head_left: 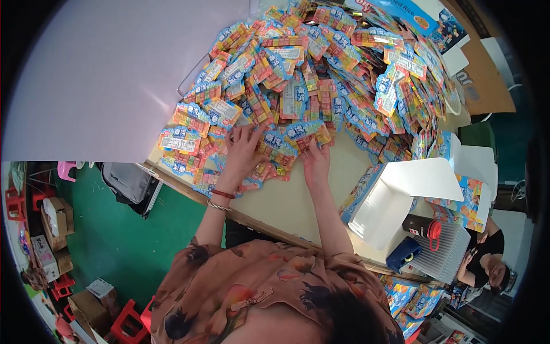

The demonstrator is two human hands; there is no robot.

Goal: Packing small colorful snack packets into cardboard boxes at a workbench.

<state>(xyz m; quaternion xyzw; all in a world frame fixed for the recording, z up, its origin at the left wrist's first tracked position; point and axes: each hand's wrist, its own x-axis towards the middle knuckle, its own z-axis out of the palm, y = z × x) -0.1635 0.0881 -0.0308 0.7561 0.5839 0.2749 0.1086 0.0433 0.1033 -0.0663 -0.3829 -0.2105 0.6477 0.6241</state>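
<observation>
A large heap of small, colourful flat candy packets [295, 94] covers the far part of the pale table. My left hand [243, 152] lies on the packets at the heap's near left edge, palm down with its fingers spread. Close by on the right, my right hand [316, 163] pinches the lower edge of one orange and blue candy packet [305, 132] between thumb and fingers. Another packet [276, 148] lies between the two hands, close to the left thumb. Part of what is under my left palm is hidden.
An open white-lined box [378, 212] stands right of my right arm. Beyond it are a black bottle [416, 225] with a red lid, a dark blue tape dispenser [403, 255] and a clear ribbed tray [444, 252]. Another person [487, 258] sits at far right.
</observation>
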